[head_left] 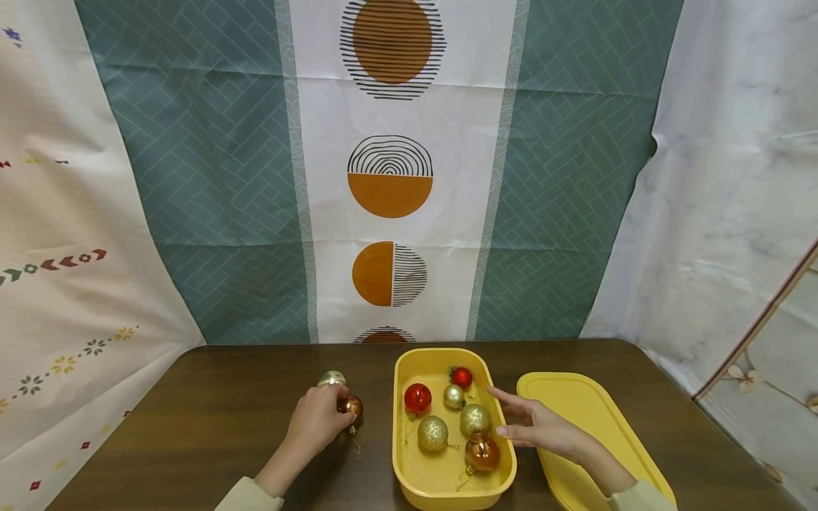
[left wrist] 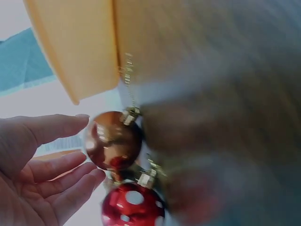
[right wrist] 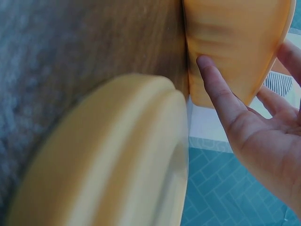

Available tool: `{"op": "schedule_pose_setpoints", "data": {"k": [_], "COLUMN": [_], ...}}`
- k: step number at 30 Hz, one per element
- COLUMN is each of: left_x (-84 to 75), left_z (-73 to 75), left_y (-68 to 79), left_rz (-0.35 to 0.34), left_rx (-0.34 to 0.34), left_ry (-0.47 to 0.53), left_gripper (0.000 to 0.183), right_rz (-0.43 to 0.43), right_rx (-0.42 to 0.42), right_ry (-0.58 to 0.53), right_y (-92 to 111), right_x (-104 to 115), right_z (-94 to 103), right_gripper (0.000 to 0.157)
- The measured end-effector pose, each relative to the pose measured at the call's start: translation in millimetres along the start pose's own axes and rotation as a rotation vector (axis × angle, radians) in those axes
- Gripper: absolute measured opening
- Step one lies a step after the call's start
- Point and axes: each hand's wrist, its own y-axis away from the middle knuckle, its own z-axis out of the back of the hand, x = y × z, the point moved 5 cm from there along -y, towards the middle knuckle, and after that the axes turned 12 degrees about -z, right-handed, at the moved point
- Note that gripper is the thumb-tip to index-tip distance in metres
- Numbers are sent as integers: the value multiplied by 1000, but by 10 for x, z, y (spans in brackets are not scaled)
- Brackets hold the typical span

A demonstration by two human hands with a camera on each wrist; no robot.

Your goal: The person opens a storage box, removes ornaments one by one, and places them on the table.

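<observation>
My left hand (head_left: 319, 419) reaches to a shiny copper bauble (head_left: 351, 408) on the table, thumb and fingertips around its near side in the left wrist view. Whether they touch it is hard to tell. Close by lies a red bauble with white dots (left wrist: 134, 207), hidden in the head view. A pale gold bauble (head_left: 332, 378) sits just behind that hand. My right hand (head_left: 543, 429), fingers spread, is at the right side of a yellow box (head_left: 401, 454). Inside lie red (head_left: 418, 399), gold glitter (head_left: 432, 433) and copper baubles (head_left: 482, 452), among others.
A yellow lid (head_left: 591, 404) lies on the dark wooden table (head_left: 211, 419) to the right of the box, partly under my right forearm. Patterned cloth (head_left: 224, 177) hangs behind the table and at both sides.
</observation>
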Motion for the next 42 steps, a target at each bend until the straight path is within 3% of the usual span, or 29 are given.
{"op": "schedule_pose_setpoints", "data": {"k": [6, 11, 16, 22, 31, 39, 42], "left_x": [-250, -564, -873, -1165, -1477, -1610, -1643], "left_z": [38, 13, -113, -329, -572, -693, -709], "left_y": [-77, -117, -164, -190, -190, -189, -186], "left_rz": [-26, -110, -164, -191, -268, -332, -357], "left_rx": [6, 8, 67, 140, 200, 201, 197], "left_ry": [115, 257, 403, 481, 455, 239, 218], "left_gripper": [37, 39, 38, 38, 38, 42, 43], "right_rz": [-3, -6, -5, -10, 19, 10, 11], "right_rx": [-2, 2, -4, -4, 26, 24, 19], "right_ry": [-12, -10, -7, -9, -31, -31, -28], "right_y": [6, 9, 13, 14, 11, 13, 12], "right_x": [6, 9, 13, 18, 19, 19, 16], "right_z": [2, -2, 0, 0, -16, -11, -8], "right_gripper": [66, 65, 65, 65, 64, 65, 65]}}
